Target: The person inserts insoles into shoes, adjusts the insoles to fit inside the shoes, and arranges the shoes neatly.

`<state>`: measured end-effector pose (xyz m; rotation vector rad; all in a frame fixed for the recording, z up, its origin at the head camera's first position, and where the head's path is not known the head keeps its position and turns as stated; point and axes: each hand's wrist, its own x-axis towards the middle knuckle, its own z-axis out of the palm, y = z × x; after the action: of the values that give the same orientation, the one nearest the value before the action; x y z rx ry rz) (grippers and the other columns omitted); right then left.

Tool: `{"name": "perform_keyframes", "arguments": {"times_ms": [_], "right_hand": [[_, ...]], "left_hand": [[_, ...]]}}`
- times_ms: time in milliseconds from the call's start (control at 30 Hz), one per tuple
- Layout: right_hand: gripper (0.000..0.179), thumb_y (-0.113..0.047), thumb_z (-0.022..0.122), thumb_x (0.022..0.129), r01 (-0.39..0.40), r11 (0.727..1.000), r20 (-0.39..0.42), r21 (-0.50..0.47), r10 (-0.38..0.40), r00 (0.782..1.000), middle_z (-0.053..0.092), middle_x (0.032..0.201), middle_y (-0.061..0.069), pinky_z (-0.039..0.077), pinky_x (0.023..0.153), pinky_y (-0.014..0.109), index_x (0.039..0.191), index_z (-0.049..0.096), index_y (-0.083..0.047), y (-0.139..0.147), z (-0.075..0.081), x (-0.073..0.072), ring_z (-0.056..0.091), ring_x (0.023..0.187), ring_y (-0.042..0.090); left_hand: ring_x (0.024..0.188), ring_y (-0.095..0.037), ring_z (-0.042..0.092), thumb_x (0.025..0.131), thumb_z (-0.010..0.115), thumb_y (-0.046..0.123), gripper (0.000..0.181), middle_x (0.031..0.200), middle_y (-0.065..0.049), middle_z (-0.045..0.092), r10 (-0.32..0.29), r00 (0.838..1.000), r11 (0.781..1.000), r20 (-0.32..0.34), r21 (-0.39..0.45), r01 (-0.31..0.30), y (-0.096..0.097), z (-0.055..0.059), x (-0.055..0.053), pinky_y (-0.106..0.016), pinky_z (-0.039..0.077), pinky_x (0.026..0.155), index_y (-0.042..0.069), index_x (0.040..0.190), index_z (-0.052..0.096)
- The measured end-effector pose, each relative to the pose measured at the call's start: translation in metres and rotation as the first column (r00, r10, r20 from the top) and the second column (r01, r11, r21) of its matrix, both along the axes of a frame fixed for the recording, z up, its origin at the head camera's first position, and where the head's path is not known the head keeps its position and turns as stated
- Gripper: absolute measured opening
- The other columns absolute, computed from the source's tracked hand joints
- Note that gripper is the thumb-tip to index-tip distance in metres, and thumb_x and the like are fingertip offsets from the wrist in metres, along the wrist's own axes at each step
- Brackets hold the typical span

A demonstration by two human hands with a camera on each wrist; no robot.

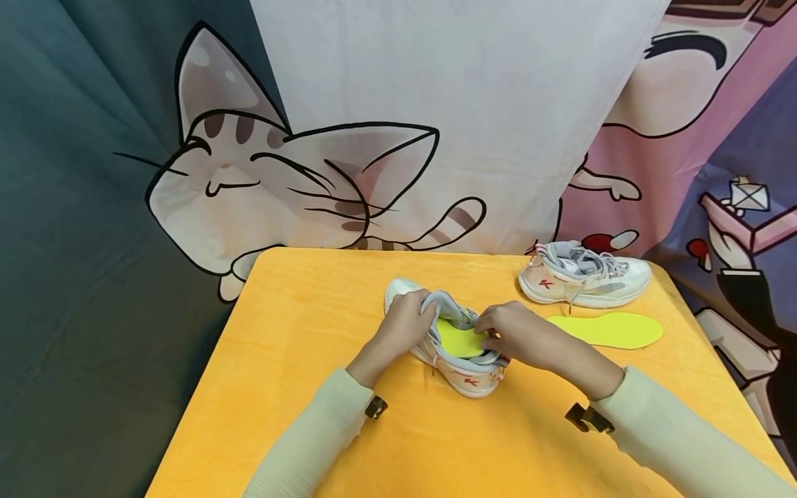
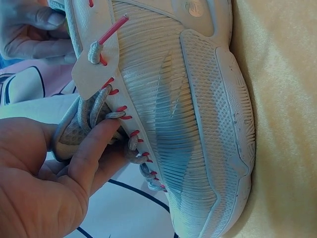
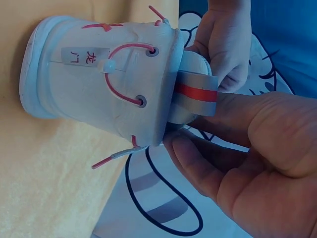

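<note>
A white sneaker (image 1: 470,380) with red marks and grey laces stands on the table, its heel toward me. A yellow-green insole (image 1: 459,339) lies partly inside its opening. My left hand (image 1: 407,321) pinches the shoe's tongue (image 2: 67,131) between thumb and fingers near the laces. My right hand (image 1: 513,334) is at the opposite side of the collar, thumb and fingers on the edge of the insole. In the right wrist view, those fingertips (image 3: 181,148) are right at the collar behind the heel tab (image 3: 195,94); the insole is hidden there.
A second white sneaker (image 1: 588,283) stands at the table's back right, toe to the right. In front of it a second yellow-green insole (image 1: 623,330) lies flat. The yellow-covered table (image 1: 299,332) meets a printed cartoon curtain (image 1: 498,83) at the back.
</note>
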<state>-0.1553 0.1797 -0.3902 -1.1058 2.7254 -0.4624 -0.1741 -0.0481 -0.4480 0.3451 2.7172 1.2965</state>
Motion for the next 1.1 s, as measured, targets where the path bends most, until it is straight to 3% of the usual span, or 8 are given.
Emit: {"name": "perform_keyframes", "arguments": {"times_ms": [267,467,700,867,1100], "right_hand": [[0.01,-0.005,0.083,0.085,0.006,1.0,0.03,0.022,-0.007,1.0,0.077,0.101,0.004,0.058,0.073,0.028,0.094,0.079,-0.009,-0.006,-0.002,-0.003,0.068,0.088,0.013],[0.015,-0.005,0.082,0.086,0.022,1.0,0.096,0.021,-0.024,0.995,0.077,0.1,0.005,0.054,0.067,0.023,0.101,0.08,-0.008,-0.006,0.002,-0.004,0.061,0.078,0.009],[0.022,-0.003,0.08,0.088,0.048,0.999,0.106,-0.013,-0.047,0.993,0.077,0.106,0.008,0.055,0.068,0.024,0.11,0.079,-0.005,0.004,0.003,-0.005,0.066,0.084,0.012],[0.021,0.0,0.079,0.087,0.03,0.999,0.112,-0.033,-0.026,0.993,0.074,0.103,0.006,0.056,0.069,0.026,0.106,0.08,-0.008,0.008,0.001,-0.011,0.067,0.087,0.015],[0.022,0.004,0.079,0.086,-0.007,1.0,0.199,-0.028,0.012,0.98,0.075,0.101,0.002,0.058,0.075,0.028,0.101,0.078,-0.011,0.008,0.0,-0.02,0.067,0.087,0.011]], "left_hand": [[0.05,-0.009,0.044,0.107,0.055,0.019,0.02,0.065,-0.001,0.051,-0.001,1.0,1.0,-0.01,-0.006,0.001,0.0,0.001,0.0,-0.022,0.038,0.049,0.009,0.092,0.063],[0.05,-0.009,0.043,0.107,0.055,0.019,0.021,0.064,0.0,0.047,-0.007,1.0,1.0,-0.017,-0.001,0.007,-0.001,0.0,0.0,-0.022,0.037,0.049,0.009,0.09,0.062],[0.049,-0.008,0.044,0.107,0.054,0.02,0.021,0.063,-0.001,0.048,-0.005,1.0,1.0,-0.011,-0.005,0.005,-0.001,0.0,0.001,-0.022,0.038,0.048,0.009,0.092,0.063],[0.049,-0.009,0.043,0.107,0.054,0.02,0.022,0.063,0.0,0.046,-0.002,1.0,1.0,-0.016,-0.007,0.002,-0.001,0.0,0.0,-0.022,0.038,0.048,0.01,0.09,0.062],[0.048,-0.008,0.041,0.107,0.054,0.02,0.023,0.062,0.0,0.044,-0.01,1.0,1.0,-0.022,-0.001,0.01,-0.001,0.0,0.0,-0.022,0.036,0.048,0.009,0.088,0.06]]}}
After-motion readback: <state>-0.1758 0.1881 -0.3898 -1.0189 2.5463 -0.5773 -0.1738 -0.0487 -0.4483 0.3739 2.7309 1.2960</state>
